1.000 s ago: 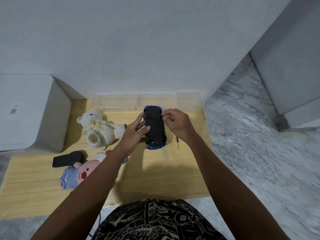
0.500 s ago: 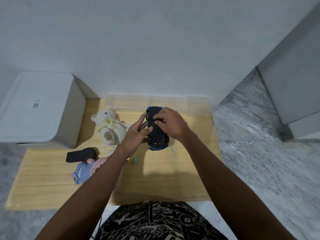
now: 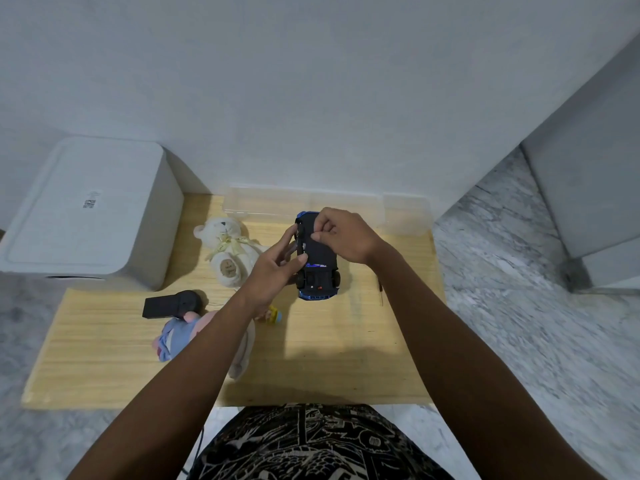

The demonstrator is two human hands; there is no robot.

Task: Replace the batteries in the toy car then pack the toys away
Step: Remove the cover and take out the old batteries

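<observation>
A blue toy car [image 3: 320,271] lies upside down on the wooden table [image 3: 346,358], its black underside facing up. My left hand [image 3: 277,268] grips the car's left side, thumb on the underside. My right hand [image 3: 343,237] covers the far half of the underside, its fingers curled and pinching at the black battery cover there. A narrow gap near the rear wheels shows blue and white inside. A thin dark screwdriver [image 3: 380,293] lies on the table right of the car.
A white teddy bear [image 3: 227,251], a black remote [image 3: 171,303], a pink and blue plush [image 3: 180,332] and a small yellow figure [image 3: 273,315] lie to the left. A clear plastic box [image 3: 405,213] stands against the wall. A white appliance [image 3: 86,209] sits far left.
My right hand moved from the car's right edge onto its underside and now pinches at the cover. A gap has appeared near the rear wheels. The camera shifted slightly.
</observation>
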